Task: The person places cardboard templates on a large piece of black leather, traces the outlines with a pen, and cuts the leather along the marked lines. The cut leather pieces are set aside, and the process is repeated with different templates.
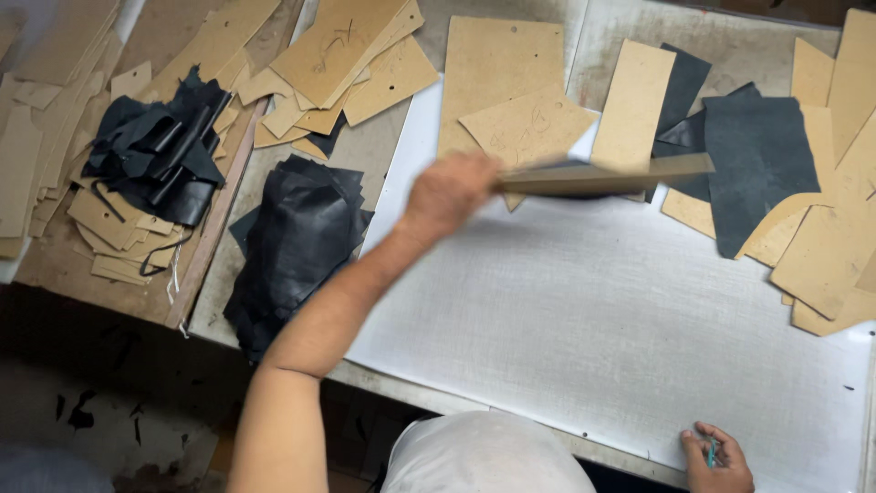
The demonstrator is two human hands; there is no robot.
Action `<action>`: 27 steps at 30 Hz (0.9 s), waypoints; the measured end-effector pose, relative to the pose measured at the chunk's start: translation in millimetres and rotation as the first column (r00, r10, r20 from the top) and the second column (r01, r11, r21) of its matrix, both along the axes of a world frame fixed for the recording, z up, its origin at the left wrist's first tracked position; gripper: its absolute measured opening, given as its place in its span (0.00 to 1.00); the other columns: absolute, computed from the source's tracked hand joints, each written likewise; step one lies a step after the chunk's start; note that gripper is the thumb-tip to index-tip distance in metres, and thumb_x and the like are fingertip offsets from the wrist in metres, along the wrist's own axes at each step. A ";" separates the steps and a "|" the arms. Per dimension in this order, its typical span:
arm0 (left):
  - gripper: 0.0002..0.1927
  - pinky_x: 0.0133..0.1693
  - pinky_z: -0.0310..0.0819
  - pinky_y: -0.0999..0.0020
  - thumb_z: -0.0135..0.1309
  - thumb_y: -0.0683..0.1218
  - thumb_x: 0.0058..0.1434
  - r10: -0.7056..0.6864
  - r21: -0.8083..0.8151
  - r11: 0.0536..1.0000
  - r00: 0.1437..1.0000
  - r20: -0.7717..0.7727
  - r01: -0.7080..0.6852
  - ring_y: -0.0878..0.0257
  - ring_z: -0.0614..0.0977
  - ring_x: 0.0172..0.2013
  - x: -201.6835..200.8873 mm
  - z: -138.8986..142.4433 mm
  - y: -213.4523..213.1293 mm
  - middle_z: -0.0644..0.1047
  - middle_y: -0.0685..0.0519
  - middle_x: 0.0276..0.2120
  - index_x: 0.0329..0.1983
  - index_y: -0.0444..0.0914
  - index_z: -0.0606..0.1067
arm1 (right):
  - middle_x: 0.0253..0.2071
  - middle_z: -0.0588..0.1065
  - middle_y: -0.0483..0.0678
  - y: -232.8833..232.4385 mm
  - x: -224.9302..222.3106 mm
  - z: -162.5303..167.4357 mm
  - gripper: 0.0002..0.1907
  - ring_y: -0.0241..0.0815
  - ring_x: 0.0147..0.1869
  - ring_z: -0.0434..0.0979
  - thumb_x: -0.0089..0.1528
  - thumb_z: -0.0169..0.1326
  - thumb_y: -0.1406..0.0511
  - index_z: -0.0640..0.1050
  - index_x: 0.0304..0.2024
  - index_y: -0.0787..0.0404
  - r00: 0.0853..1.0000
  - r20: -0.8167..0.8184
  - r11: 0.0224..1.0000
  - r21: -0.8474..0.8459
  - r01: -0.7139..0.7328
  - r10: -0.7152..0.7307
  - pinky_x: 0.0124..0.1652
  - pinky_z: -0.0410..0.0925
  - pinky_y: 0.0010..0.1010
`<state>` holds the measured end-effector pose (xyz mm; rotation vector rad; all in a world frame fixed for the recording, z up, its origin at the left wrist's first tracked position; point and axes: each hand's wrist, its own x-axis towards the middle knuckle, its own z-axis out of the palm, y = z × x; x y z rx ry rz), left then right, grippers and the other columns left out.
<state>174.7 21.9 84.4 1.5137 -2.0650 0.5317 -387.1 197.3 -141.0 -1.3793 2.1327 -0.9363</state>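
I am gripping a cardboard template edge-on in my left hand, fingers closed on its end, holding it level above the white cutting board; my right hand is pinching a small blue tool at the board's near edge.

1. White cutting board: centre bare, open passage
2. Cardboard patterns and dark leather piece crowd right edge
3. Black leather pile blocks left approach
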 end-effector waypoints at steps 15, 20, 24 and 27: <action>0.51 0.63 0.47 0.33 0.73 0.55 0.47 0.827 0.563 0.560 0.449 -0.337 -0.608 0.35 0.57 0.66 264.9 -15.2 -111.9 0.59 0.34 0.66 0.72 0.40 0.62 | 0.45 0.85 0.51 -1.9 -11.6 50.0 0.17 0.48 0.55 0.83 0.60 0.64 0.55 0.86 0.49 0.53 0.996 -0.077 0.952 0.298 0.073 -0.052 0.57 0.72 0.41; 0.36 0.70 0.42 0.34 0.66 0.50 0.63 0.467 0.215 0.880 0.855 -0.225 -0.424 0.38 0.55 0.75 193.3 -30.2 -104.3 0.59 0.34 0.73 0.72 0.38 0.68 | 0.48 0.81 0.55 -43.2 -59.9 87.6 0.24 0.48 0.54 0.79 0.60 0.66 0.55 0.83 0.56 0.56 0.953 -0.284 0.956 0.237 0.173 -0.102 0.51 0.71 0.41; 0.40 0.71 0.39 0.35 0.65 0.55 0.59 0.409 0.466 0.864 0.805 -0.430 -0.190 0.38 0.51 0.73 55.5 -66.4 -77.8 0.53 0.38 0.75 0.73 0.41 0.65 | 0.46 0.81 0.58 -90.7 -95.7 115.8 0.25 0.52 0.47 0.81 0.60 0.66 0.57 0.81 0.56 0.62 0.922 -0.361 0.986 0.039 0.165 -0.140 0.50 0.72 0.41; 0.52 0.64 0.25 0.26 0.65 0.65 0.52 0.365 0.504 0.856 0.827 -0.428 -0.117 0.38 0.43 0.73 -39.0 -81.7 -60.8 0.46 0.35 0.73 0.74 0.39 0.59 | 0.60 0.73 0.65 -125.5 -110.6 132.5 0.33 0.63 0.65 0.71 0.63 0.63 0.59 0.72 0.65 0.69 0.838 -0.537 0.990 -0.142 0.027 -0.099 0.64 0.63 0.50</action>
